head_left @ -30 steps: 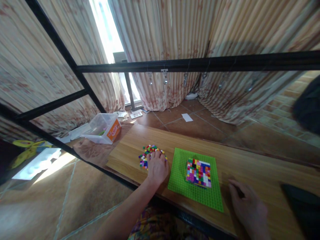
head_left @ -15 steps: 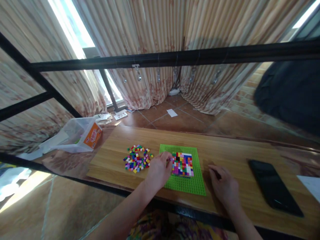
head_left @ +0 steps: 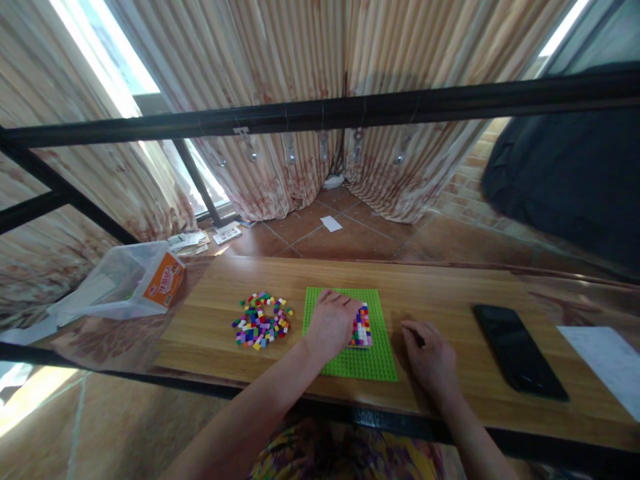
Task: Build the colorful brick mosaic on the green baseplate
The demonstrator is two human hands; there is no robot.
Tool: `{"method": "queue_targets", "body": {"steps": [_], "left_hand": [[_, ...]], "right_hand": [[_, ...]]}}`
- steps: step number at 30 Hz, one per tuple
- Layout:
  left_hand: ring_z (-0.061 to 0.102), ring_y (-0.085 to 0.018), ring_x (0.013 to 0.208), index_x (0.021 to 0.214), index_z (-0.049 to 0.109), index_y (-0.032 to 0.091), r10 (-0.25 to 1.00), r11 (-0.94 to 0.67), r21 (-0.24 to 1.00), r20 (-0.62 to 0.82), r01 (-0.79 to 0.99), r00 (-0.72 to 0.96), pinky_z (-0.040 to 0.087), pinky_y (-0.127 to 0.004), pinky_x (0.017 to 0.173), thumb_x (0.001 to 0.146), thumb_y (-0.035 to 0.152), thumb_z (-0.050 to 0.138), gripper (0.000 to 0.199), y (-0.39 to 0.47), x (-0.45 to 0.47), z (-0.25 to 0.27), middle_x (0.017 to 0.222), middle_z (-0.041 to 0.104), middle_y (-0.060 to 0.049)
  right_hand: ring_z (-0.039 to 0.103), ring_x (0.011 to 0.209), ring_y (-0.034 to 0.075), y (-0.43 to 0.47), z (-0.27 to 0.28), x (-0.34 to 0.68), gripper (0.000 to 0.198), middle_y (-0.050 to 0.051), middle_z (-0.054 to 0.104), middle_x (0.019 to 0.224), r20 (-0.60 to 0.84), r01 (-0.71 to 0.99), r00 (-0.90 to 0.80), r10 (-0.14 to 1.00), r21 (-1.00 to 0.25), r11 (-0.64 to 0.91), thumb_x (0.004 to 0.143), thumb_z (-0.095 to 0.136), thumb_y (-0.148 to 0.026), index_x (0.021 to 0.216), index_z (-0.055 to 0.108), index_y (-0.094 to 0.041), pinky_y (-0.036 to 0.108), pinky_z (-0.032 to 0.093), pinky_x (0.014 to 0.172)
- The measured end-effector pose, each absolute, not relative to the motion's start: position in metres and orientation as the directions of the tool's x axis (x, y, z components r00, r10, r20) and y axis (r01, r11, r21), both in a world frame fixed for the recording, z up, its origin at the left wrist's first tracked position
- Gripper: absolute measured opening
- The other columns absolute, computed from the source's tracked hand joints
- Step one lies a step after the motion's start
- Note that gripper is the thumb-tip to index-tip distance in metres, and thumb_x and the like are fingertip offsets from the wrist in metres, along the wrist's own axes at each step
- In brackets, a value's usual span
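Observation:
Near the middle of the table, a square of small multicoloured toy bricks (head_left: 362, 333) is built up on a green studded baseplate (head_left: 360, 367). My left hand (head_left: 333, 323) lies over the left part of that square, its fingers bent together and pointing down. Their tips are hidden, so anything pinched there cannot be made out. Right of the baseplate, my right hand (head_left: 433, 357) rests on the wood with loosely curled fingers, nothing seen in them. A pile of loose toy bricks (head_left: 263, 327) in mixed colours lies to the left of the baseplate.
The wooden tabletop (head_left: 210, 320) has a black metal edge along the front. A black phone (head_left: 520, 353) and a white paper sheet (head_left: 600, 360) lie at right. At far left stands a clear plastic box (head_left: 133, 283) with an orange label. A black rail (head_left: 300, 117) crosses ahead.
My left hand has moved from the brick square's left edge to over its left part, covering more of it. My right hand stays on the table. The whole view has shifted slightly.

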State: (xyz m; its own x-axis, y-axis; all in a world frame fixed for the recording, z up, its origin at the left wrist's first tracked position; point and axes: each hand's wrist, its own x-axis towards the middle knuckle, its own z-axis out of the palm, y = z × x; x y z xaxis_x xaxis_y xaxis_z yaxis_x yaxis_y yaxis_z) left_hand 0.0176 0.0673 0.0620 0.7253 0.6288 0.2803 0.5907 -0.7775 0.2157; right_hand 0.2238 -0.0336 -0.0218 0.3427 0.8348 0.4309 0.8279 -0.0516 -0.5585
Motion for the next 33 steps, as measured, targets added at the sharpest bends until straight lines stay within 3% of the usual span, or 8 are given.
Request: {"method": "queue_targets", "body": {"steps": [11, 17, 20, 24, 27, 30, 33], "left_hand": [[0.056, -0.019, 0.089, 0.081, 0.068, 0.023, 0.671, -0.737, 0.223, 0.350, 0.638, 0.653, 0.029, -0.047, 0.104, 0.091, 0.024, 0.055, 0.016, 0.068, 0.019, 0.056, 0.085, 0.068, -0.002], [0.056, -0.021, 0.097, 0.090, 0.067, 0.024, 0.738, -0.673, 0.328, 0.364, 0.663, 0.569, 0.030, -0.049, 0.104, 0.087, 0.024, 0.060, 0.008, 0.060, 0.014, 0.057, 0.098, 0.067, -0.002], [0.056, -0.023, 0.106, 0.100, 0.067, 0.023, 0.794, -0.608, 0.450, 0.354, 0.654, 0.494, 0.037, -0.045, 0.101, 0.084, 0.023, 0.063, 0.017, 0.062, 0.011, 0.058, 0.110, 0.066, -0.004], [0.059, -0.022, 0.109, 0.104, 0.068, 0.020, 0.849, -0.504, 0.638, 0.243, 0.582, 0.469, 0.044, -0.039, 0.098, 0.084, 0.023, 0.061, 0.022, 0.076, 0.012, 0.060, 0.113, 0.068, -0.007], [0.064, -0.021, 0.101, 0.103, 0.070, 0.017, 0.852, -0.399, 0.762, 0.102, 0.510, 0.514, 0.048, -0.033, 0.090, 0.085, 0.026, 0.058, 0.023, 0.088, 0.015, 0.058, 0.107, 0.072, -0.007], [0.066, -0.018, 0.085, 0.097, 0.073, 0.015, 0.825, -0.295, 0.829, -0.030, 0.475, 0.564, 0.050, -0.029, 0.079, 0.086, 0.028, 0.056, 0.024, 0.096, 0.018, 0.053, 0.094, 0.075, -0.005], [0.064, -0.016, 0.074, 0.092, 0.074, 0.014, 0.807, -0.263, 0.850, -0.065, 0.457, 0.587, 0.047, -0.026, 0.069, 0.086, 0.030, 0.054, 0.026, 0.098, 0.019, 0.048, 0.085, 0.075, -0.004]], "right_hand": [[0.064, 0.085, 0.020, -0.033, -0.022, 0.223, 0.027, 0.008, 0.070, 0.094, 0.438, 0.836, 0.341, 0.832, -0.546, -0.055, 0.092, 0.046, -0.036, 0.090, 0.068, -0.020, 0.033, 0.049, 0.075], [0.065, 0.084, 0.020, -0.034, -0.023, 0.224, 0.025, 0.008, 0.070, 0.094, 0.445, 0.839, 0.332, 0.832, -0.543, -0.044, 0.092, 0.047, -0.034, 0.091, 0.068, -0.019, 0.032, 0.050, 0.076], [0.065, 0.083, 0.020, -0.033, -0.023, 0.223, 0.025, 0.008, 0.070, 0.093, 0.450, 0.842, 0.337, 0.827, -0.537, -0.051, 0.091, 0.048, -0.034, 0.090, 0.068, -0.019, 0.032, 0.050, 0.075], [0.065, 0.082, 0.019, -0.033, -0.022, 0.223, 0.025, 0.007, 0.070, 0.091, 0.447, 0.839, 0.345, 0.825, -0.541, -0.058, 0.091, 0.049, -0.034, 0.089, 0.068, -0.019, 0.032, 0.051, 0.073], [0.065, 0.082, 0.020, -0.033, -0.022, 0.223, 0.024, 0.007, 0.070, 0.090, 0.458, 0.837, 0.342, 0.820, -0.545, -0.045, 0.091, 0.049, -0.033, 0.089, 0.068, -0.019, 0.032, 0.051, 0.074], [0.065, 0.083, 0.020, -0.033, -0.022, 0.224, 0.023, 0.008, 0.070, 0.092, 0.469, 0.838, 0.340, 0.815, -0.544, -0.036, 0.090, 0.049, -0.032, 0.089, 0.068, -0.019, 0.032, 0.051, 0.074], [0.066, 0.083, 0.019, -0.033, -0.021, 0.224, 0.023, 0.007, 0.070, 0.092, 0.470, 0.837, 0.339, 0.815, -0.547, -0.033, 0.091, 0.049, -0.032, 0.089, 0.068, -0.019, 0.031, 0.051, 0.074]]}}
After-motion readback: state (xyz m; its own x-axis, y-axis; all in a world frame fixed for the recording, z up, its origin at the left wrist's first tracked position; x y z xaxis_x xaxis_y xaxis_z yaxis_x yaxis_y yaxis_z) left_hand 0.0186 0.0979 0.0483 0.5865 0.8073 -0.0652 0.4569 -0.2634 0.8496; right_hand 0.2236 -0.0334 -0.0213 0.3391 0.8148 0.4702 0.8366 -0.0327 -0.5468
